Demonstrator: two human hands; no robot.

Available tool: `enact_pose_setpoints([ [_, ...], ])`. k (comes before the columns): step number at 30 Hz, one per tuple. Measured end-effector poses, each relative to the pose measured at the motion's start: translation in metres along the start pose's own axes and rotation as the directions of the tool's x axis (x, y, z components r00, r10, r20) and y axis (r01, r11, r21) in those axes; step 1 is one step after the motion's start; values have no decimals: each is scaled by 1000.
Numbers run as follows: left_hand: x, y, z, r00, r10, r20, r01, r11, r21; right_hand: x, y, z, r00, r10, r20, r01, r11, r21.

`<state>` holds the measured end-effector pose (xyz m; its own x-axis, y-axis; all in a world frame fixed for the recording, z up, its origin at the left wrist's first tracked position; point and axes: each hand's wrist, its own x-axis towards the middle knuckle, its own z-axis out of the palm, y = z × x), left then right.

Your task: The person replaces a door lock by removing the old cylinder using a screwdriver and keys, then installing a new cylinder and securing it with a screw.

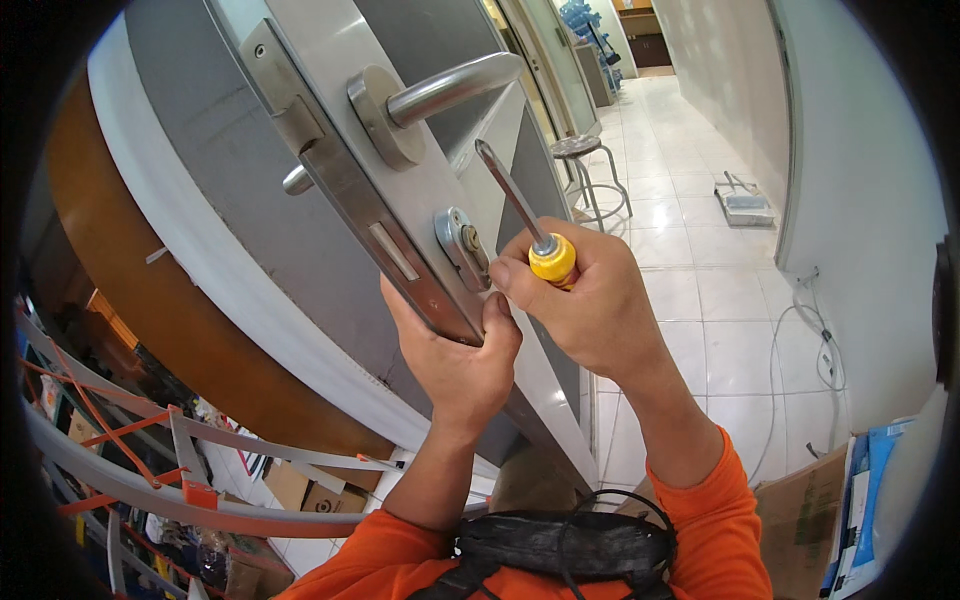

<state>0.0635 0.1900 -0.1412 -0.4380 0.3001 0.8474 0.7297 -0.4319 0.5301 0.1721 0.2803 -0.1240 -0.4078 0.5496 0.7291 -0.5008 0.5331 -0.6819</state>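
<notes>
My right hand (605,300) is closed around a screwdriver (514,195) with a yellow handle, its metal shaft slanting up and left, away from the lock. The thumb and index finger of that hand come together at the lower end of an oval lock cover (462,247); whether they pinch a small part there is hidden. Below the lock, my left hand (455,370) wraps around the edge of the metal-framed door (432,185), thumb on the near face. A lever handle (455,90) sits above the lock cover. Along the door edge runs a steel lock faceplate (352,200).
Left of the door stands a folding ladder (270,520) with orange parts, near cardboard boxes. A round stool (577,147) and a dustpan (745,205) are on the tiled floor. At right lie a loose cable (828,345) and a cardboard box (800,515).
</notes>
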Motion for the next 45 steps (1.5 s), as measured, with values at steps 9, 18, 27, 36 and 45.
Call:
enact_pose_setpoints([
  [9,2,-7,1,991,133,4,-133,991,4,-10,-7,5,994,-59,-93,51,995,-80],
  [18,-4,6,-2,999,-14,42,15,999,-28,-12,-3,14,991,17,-135,-9,998,59],
  [27,-1,0,-3,996,79,32,-79,997,1,-12,10,4,951,-297,-90,283,948,-144],
  [36,0,-10,-3,995,103,17,-103,994,23,-9,8,11,955,-279,-98,253,944,-213],
  [45,0,3,-3,998,52,35,-53,999,7,-8,2,-5,998,54,-27,-55,998,-40],
])
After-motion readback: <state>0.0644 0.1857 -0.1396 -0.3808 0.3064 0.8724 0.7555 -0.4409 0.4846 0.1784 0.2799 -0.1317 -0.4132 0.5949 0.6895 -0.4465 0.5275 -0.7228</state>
